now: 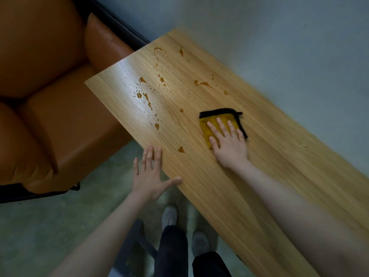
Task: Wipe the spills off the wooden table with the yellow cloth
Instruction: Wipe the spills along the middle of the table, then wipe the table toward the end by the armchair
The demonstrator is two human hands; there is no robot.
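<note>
A folded yellow cloth (217, 118) with a black trim lies on the wooden table (279, 156). My right hand (229, 144) presses flat on the cloth with straight, spread fingers. My left hand (151, 174) is open at the table's near edge, its fingertips and thumb touching the wood. Several amber spills dot the tabletop to the left of and beyond the cloth: one drop (181, 149) near my left hand, a streak (147, 98) in the middle, a puddle (201, 83) further back, and more drops (157, 49) at the far end.
An orange leather sofa (50, 108) stands to the left, close to the table's far corner. Below the table edge are my legs and grey shoes (169, 215) on a grey floor. A dark metal frame (131, 242) sits beside my left leg.
</note>
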